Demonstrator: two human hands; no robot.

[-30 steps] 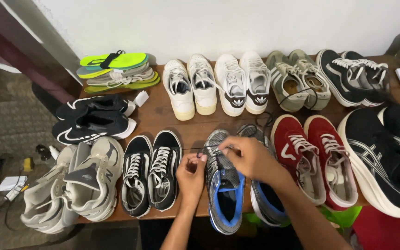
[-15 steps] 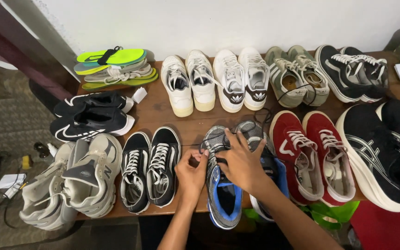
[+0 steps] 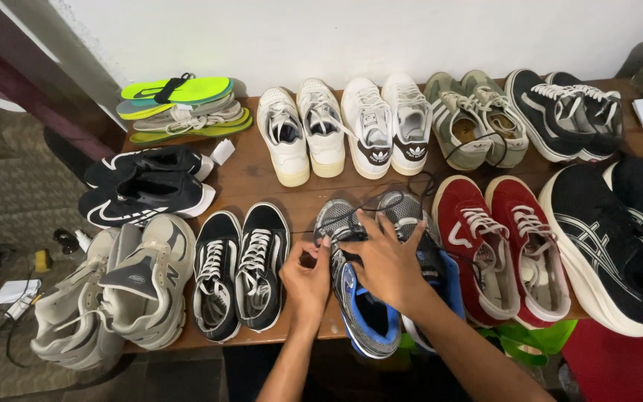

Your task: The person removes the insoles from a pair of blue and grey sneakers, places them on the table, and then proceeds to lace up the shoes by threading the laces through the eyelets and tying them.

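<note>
A pair of grey and blue running shoes (image 3: 366, 313) sits at the front middle of a wooden table (image 3: 247, 179). My right hand (image 3: 385, 260) lies over the laces of the left shoe of that pair, fingers spread and pressing on it. My left hand (image 3: 308, 277) pinches a dark lace at that shoe's left side. A thin black lace runs from the shoe toward the back of the table. The second shoe (image 3: 433, 260) of the pair is partly hidden under my right wrist.
Black and white sneakers (image 3: 241, 268) stand left of my hands, red ones (image 3: 496, 246) right, bulky black ones (image 3: 619, 238) far right. White pairs (image 3: 344, 130), olive and black pairs line the back wall. Neon shoes (image 3: 180, 104) and beige trainers (image 3: 120, 290) sit at the left.
Both hands have shifted slightly left and settled onto the left grey and blue shoe. The right hand moved from holding laces up to pressing flat on the shoe.
</note>
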